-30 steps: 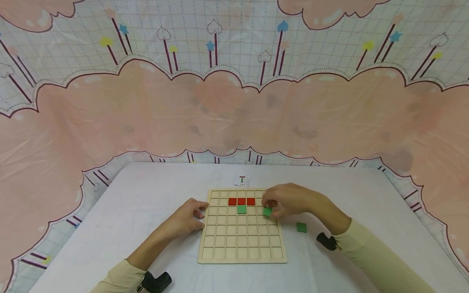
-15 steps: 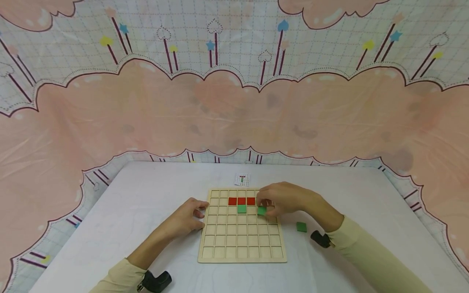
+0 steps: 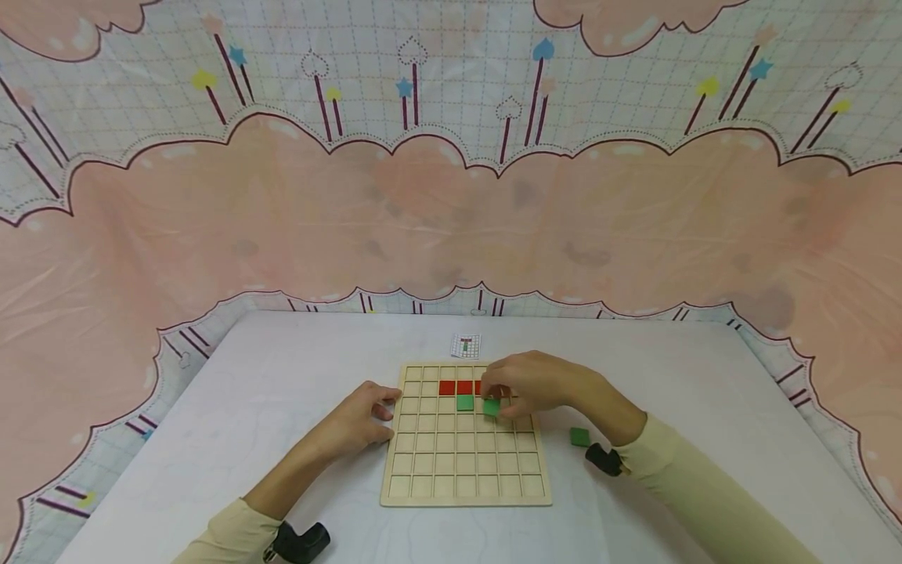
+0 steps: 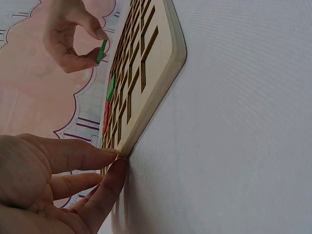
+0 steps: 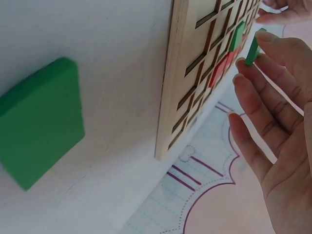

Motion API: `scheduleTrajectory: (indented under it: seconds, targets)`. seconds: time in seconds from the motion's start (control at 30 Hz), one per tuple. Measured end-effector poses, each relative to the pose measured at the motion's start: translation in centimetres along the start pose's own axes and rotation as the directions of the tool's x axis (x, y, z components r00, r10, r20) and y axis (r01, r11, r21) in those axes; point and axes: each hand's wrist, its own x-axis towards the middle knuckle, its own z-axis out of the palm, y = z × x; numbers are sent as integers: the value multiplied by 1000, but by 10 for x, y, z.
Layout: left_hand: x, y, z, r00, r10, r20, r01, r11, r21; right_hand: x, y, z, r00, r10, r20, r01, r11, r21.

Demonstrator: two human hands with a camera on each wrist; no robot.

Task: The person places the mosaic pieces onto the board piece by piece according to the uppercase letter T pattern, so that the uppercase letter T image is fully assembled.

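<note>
My right hand (image 3: 535, 381) pinches a small green square tile (image 3: 491, 407) between thumb and fingertips, above the wooden grid board (image 3: 467, 487). The right wrist view shows this tile (image 5: 254, 48) held on edge, apart from the board. In the grid sits a row of red tiles (image 3: 447, 388), the rightmost partly covered by my right hand. Just below the middle red one lies a green tile (image 3: 465, 403) in its cell. My left hand (image 3: 352, 423) touches the board's left edge with fingertips and thumb, which stand spaced apart along it.
Another green tile (image 3: 580, 437) lies on the white table (image 3: 282, 376), right of the board. A small printed card (image 3: 466, 346) with a T-shaped coloured pattern lies behind the board. Patterned cloth (image 3: 451, 219) hangs beyond the table.
My right hand has moved left over the board with the pinched green tile, closer to the placed green one. It now covers part of the rightmost red tile. My left hand keeps its place.
</note>
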Motion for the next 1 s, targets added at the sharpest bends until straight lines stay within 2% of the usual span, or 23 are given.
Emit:
scheduleTrajectory:
  seconds: [0.2, 0.53, 1.0]
  targets:
    - [0, 0, 0, 1000, 4, 1, -4, 1000, 8, 4, -4, -2, 1000, -25, -3, 25, 1000, -6]
    - [1, -1, 0, 1000, 7, 3, -7, 1000, 0, 15, -9, 2, 1000, -18, 18, 17, 1000, 24]
    - [1, 0, 0, 1000, 13, 4, -13, 1000, -7, 23, -14, 4, 997, -80, 20, 80, 997, -2]
